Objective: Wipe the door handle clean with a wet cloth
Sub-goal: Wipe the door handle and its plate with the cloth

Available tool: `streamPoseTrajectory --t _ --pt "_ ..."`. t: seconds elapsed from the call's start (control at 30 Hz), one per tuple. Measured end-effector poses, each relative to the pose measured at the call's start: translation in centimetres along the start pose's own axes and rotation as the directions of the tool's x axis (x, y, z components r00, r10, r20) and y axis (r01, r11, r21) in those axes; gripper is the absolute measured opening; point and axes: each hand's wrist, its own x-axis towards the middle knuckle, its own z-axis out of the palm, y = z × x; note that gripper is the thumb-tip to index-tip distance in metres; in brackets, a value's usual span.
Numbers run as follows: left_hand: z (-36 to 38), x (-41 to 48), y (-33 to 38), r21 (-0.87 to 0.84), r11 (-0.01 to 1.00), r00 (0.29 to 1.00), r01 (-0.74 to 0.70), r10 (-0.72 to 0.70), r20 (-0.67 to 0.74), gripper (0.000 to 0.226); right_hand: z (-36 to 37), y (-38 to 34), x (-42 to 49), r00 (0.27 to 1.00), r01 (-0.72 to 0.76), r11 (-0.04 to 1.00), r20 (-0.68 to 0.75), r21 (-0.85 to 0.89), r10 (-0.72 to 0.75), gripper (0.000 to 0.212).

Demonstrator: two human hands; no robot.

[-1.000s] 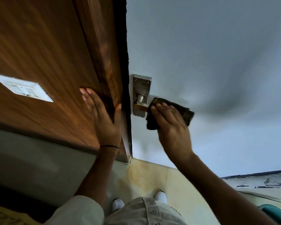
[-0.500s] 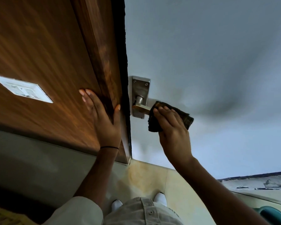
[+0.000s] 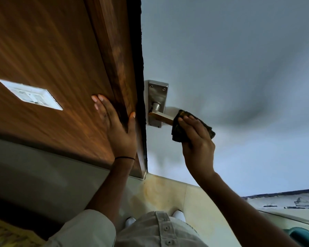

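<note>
A metal lever door handle juts from a silver backplate on the pale grey door face. My right hand holds a dark cloth folded around the outer end of the lever, and the inner part of the lever shows bare. My left hand lies flat with fingers spread against the brown wooden panel, its thumb on the dark edge beside the backplate.
A white switch plate is set in the wooden panel at the left. Below are yellowish floor tiles, my white shoes and a teal object at the bottom right corner.
My right hand has slid the cloth outward along the lever, away from the backplate, uncovering more of the lever. My left hand has stayed pressed on the wood.
</note>
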Motion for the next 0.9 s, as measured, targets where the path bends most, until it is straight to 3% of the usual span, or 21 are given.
streamPoseTrajectory --t 0.07,0.1,0.17,0.23,0.3,0.37,0.63,0.77,0.9 --pt "0.0 0.0 0.0 0.004 1.0 1.0 0.014 -0.014 0.003 0.087 0.9 -1.3 0.5 0.941 -0.306 0.909 -0.051 0.283 0.333 0.045" --pt "0.0 0.0 0.1 0.002 1.0 1.0 0.02 -0.02 0.007 0.087 1.0 -2.1 1.1 0.845 -0.463 0.742 -0.012 0.486 0.535 0.04" --pt "-0.1 0.0 0.1 0.002 1.0 1.0 0.019 -0.019 0.011 0.088 0.4 -2.9 1.6 0.621 -0.585 0.299 0.179 0.754 0.763 0.031" --pt "-0.1 0.0 0.1 -0.003 1.0 1.0 0.018 -0.018 0.017 0.088 -0.7 -3.2 1.3 0.454 -0.582 -0.046 0.371 0.812 0.81 0.028" --pt "-0.2 0.0 0.1 -0.004 1.0 0.999 0.027 -0.027 0.024 0.089 -1.2 -3.6 1.0 0.326 -0.541 -0.306 0.53 0.784 0.783 0.031" --pt "-0.3 0.0 0.0 -0.02 0.999 0.999 0.034 -0.033 0.032 0.089 -1.1 -4.4 1.1 0.291 -0.467 -0.458 0.621 0.756 0.728 0.033" --pt "-0.8 -0.1 -0.8 -0.017 0.999 0.998 0.036 -0.036 0.046 0.092 1.3 -6.7 1.7 0.316 -0.516 -0.607 0.793 0.604 0.521 0.029" --pt "-0.9 -0.1 -0.9 -0.01 0.999 0.999 0.03 -0.03 0.036 0.092 0.4 -5.4 0.5 0.339 -0.534 -0.599 0.801 0.596 0.494 0.029" --pt "-0.9 -0.1 -0.8 -0.016 1.0 0.999 0.021 -0.021 0.024 0.091 1.6 -6.2 1.7 0.32 -0.579 -0.587 0.82 0.566 0.475 0.045"
